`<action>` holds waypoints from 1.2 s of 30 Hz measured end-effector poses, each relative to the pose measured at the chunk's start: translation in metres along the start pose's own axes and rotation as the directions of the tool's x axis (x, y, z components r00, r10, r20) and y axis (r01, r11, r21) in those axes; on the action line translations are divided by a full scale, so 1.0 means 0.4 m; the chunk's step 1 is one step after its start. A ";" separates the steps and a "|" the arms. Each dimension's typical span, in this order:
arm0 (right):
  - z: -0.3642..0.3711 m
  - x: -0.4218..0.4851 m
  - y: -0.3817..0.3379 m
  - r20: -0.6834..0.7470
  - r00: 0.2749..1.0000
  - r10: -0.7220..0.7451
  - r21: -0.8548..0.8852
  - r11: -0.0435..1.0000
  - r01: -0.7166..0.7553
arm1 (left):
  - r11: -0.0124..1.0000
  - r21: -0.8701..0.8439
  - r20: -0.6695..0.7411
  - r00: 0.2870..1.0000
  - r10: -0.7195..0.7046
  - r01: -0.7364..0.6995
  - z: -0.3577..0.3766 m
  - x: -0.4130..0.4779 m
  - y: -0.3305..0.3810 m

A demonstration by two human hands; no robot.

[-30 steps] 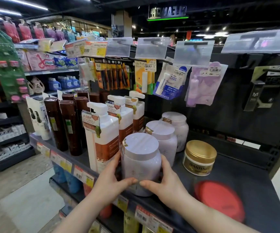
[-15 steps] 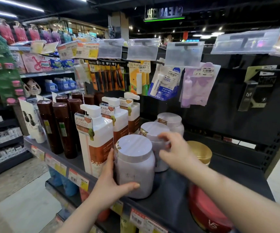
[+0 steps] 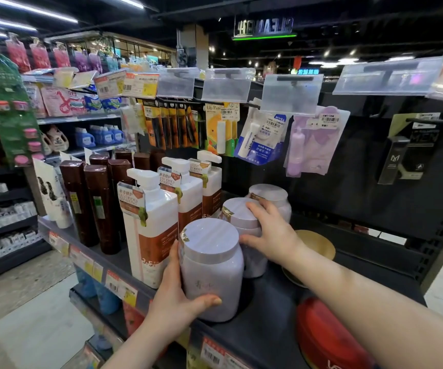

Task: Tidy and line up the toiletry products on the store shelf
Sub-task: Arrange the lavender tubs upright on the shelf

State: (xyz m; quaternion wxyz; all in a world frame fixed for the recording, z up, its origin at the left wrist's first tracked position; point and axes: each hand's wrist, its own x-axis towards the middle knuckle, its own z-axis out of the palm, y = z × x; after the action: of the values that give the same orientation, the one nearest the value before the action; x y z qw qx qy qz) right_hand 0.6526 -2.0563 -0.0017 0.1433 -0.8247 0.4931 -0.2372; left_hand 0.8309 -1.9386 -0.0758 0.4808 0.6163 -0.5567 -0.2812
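Right hand (image 3: 271,235) quits the front jar (image 3: 211,270), now clasps the second jar (image 3: 241,215) behind | left hand (image 3: 178,296) grips front jar at shelf (image 3: 263,318) edge | lining-up likely moves back the row

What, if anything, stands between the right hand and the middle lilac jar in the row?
Nothing visible does. The right hand grips the middle lilac jar, fingers over its lid and thumb at its side. The left hand holds the front lilac jar just before it.
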 end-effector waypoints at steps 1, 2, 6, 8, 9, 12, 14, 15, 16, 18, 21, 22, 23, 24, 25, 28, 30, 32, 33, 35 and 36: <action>0.000 0.003 0.000 -0.006 1.000 0.002 0.001 1.000 -0.002 | 1.000 0.003 0.001 1.000 -0.005 0.005 0.000 0.000 0.000; -0.001 0.006 0.001 -0.006 1.000 0.005 0.001 1.000 -0.005 | 1.000 0.006 0.003 1.000 -0.009 0.009 0.000 0.000 0.000; -0.007 0.009 0.008 0.021 1.000 -0.008 -0.011 1.000 0.008 | 0.999 0.038 0.007 1.000 -0.016 0.016 0.001 0.003 0.001; -0.007 0.008 0.009 0.025 1.000 -0.012 -0.023 1.000 0.012 | 0.999 0.041 0.014 1.000 -0.015 0.014 0.003 0.004 0.004; -0.008 0.008 0.009 0.027 1.000 -0.009 -0.027 1.000 0.010 | 0.999 0.035 0.016 1.000 -0.006 0.005 0.003 0.003 0.006; -0.011 0.010 0.010 0.038 0.999 -0.002 -0.031 1.000 0.003 | 1.000 0.018 0.002 1.000 0.013 -0.013 0.003 -0.002 0.013; -0.015 0.013 0.011 0.047 0.999 0.001 -0.036 0.999 0.001 | 1.000 0.016 -0.002 1.000 0.012 -0.012 0.003 -0.003 0.015; -0.017 0.015 0.012 0.051 0.999 0.002 -0.039 0.999 0.000 | 1.000 0.014 -0.001 1.000 0.011 -0.011 0.003 -0.003 0.015; -0.017 0.017 0.012 0.054 0.999 0.003 -0.042 0.999 0.000 | 1.000 0.012 -0.002 1.000 0.010 -0.010 0.004 -0.003 0.015; -0.016 0.018 0.012 0.055 0.998 0.006 -0.044 0.999 -0.003 | 1.000 0.015 -0.015 1.000 0.011 -0.011 0.008 -0.003 0.015; -0.017 0.018 0.016 0.059 0.998 0.006 -0.041 0.999 -0.003 | 1.000 0.022 -0.051 0.999 0.007 -0.006 0.021 -0.006 0.018; -0.019 0.018 0.017 0.063 0.998 0.001 -0.037 0.999 0.001 | 1.000 0.017 -0.061 0.998 0.009 -0.008 0.025 -0.007 0.018; -0.020 0.017 0.019 0.067 0.998 -0.005 -0.032 0.999 0.007 | 1.000 0.013 -0.069 0.998 0.012 -0.011 0.028 -0.008 0.017; -0.022 0.017 0.020 0.071 0.997 -0.010 -0.028 1.000 0.012 | 1.000 0.015 -0.075 0.997 0.012 -0.011 0.030 -0.008 0.016; -0.023 0.016 0.021 0.075 0.997 -0.013 -0.027 1.000 0.016 | 1.000 0.020 -0.078 0.997 0.009 -0.008 0.032 -0.008 0.015; -0.023 0.015 0.024 0.078 0.997 -0.022 -0.024 0.999 0.024 | 0.999 0.034 -0.085 0.996 -0.003 0.006 0.034 -0.008 0.014; -0.022 0.015 0.026 0.073 0.997 -0.026 -0.031 0.999 0.028 | 0.999 0.036 -0.078 0.997 0.001 0.002 0.033 -0.007 0.014; -0.022 0.014 0.026 0.072 0.997 -0.026 -0.052 0.998 0.030 | 0.999 0.043 -0.071 0.997 0.005 -0.002 0.032 -0.007 0.014; -0.022 0.015 0.026 0.074 0.997 -0.023 -0.066 0.997 0.028 | 0.999 0.044 -0.072 0.997 0.005 -0.002 0.032 -0.007 0.014; -0.022 0.017 0.026 0.080 0.997 -0.018 -0.098 0.995 0.026 | 0.999 0.041 -0.073 0.997 0.007 -0.004 0.032 -0.007 0.015; -0.023 0.018 0.025 0.082 0.996 -0.021 -0.113 0.993 0.030 | 0.999 0.042 -0.076 0.997 0.007 -0.004 0.033 -0.007 0.018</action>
State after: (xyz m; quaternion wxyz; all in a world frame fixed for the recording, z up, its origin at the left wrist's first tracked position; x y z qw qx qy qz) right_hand 0.6432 -2.0672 0.0032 0.1128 -0.8466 0.4891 -0.1771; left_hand 0.8155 -1.9390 -0.0750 0.4895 0.6349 -0.5455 -0.2445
